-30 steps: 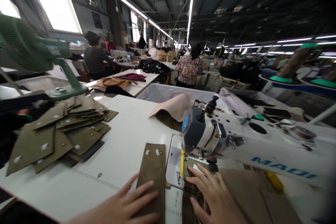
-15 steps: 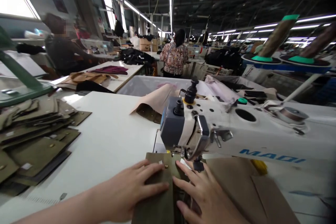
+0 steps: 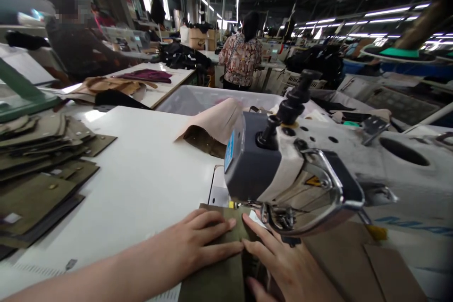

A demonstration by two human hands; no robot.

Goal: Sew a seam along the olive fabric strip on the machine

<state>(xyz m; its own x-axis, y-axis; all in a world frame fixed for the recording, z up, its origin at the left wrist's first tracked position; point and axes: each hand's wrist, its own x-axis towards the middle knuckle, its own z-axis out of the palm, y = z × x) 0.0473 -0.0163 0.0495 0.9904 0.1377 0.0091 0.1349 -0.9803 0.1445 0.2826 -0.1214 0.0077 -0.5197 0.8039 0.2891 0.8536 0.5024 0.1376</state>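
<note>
The left grip (image 3: 198,240) lies open and flat on the green cloth (image 3: 215,281). The right grip (image 3: 288,262) is open too, with fingertips touching the cloth's edge. The cloth is on the tabletop (image 3: 152,165), right by the sewing machine (image 3: 253,165). A green pile (image 3: 38,198) sits off to the left.
</note>
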